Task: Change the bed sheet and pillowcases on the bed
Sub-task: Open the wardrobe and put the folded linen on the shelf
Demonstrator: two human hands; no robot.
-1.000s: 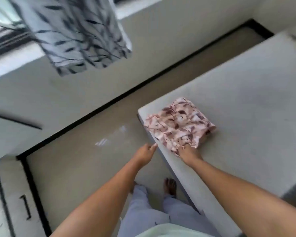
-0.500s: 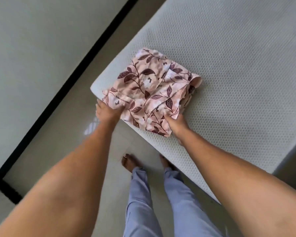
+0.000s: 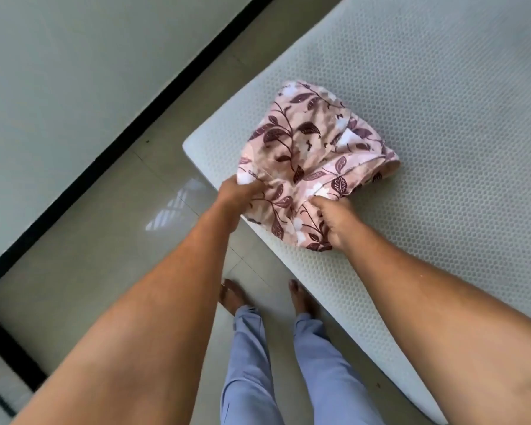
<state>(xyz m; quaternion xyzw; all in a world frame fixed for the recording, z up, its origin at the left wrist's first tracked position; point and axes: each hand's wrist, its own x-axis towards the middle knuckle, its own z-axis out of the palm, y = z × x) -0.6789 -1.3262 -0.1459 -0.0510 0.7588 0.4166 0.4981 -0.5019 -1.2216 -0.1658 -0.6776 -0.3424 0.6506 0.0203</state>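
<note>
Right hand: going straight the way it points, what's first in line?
The folded sheet: the right hand grips its near edge, so it would likely push into that bundle lying on the mattress.

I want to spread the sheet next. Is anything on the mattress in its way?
Nothing visible is. The folded sheet lies at the mattress corner, the left hand and right hand gripping its near edge; no other object shows on the mattress.

A bare white mattress (image 3: pixel 426 124) with a small honeycomb pattern carries a folded pink sheet (image 3: pixel 307 148) with dark leaves, lying near its corner.
</note>
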